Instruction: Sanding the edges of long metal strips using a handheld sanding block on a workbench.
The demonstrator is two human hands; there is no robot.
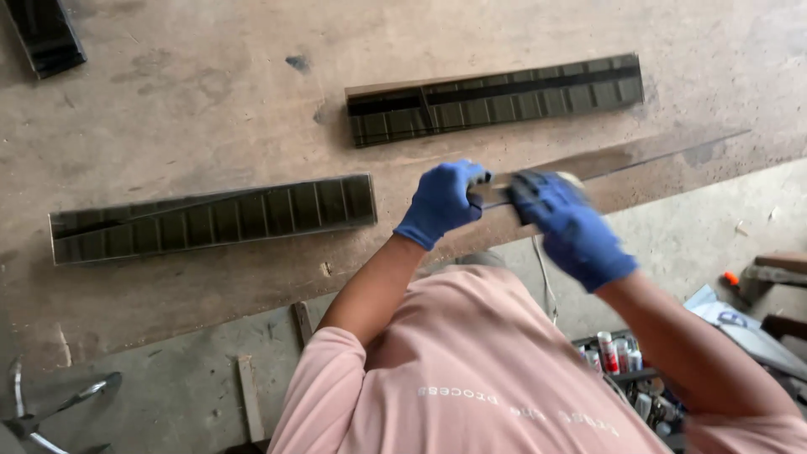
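Both hands wear blue gloves and meet at the near edge of the surface [168, 126]. The left hand [443, 202] is curled shut, pinching the near end of a long, thin glass strip [622, 155] between thumb and fingers. The right hand [567, 223] is blurred; it closes over the same strip just beside the left, and something pale shows under its fingers, too smeared to tell what.

The strip lies flat, running from the hands up and to the right, close along the surface's near edge. Its far end tapers to a point near the right side of the frame.

Beyond the hands, a dark glass panel [496, 97] lies flat, well apart from the strip. A second panel [210, 219] lies to the left, near the front edge. Between and around the two panels the worn surface is bare. A third dark piece [46, 34] sits at the far left corner, cut off by the frame.

Below the edge, on the floor, stand spray cans [614, 353] in a box at right, and metal scraps [50, 412] lie at lower left.
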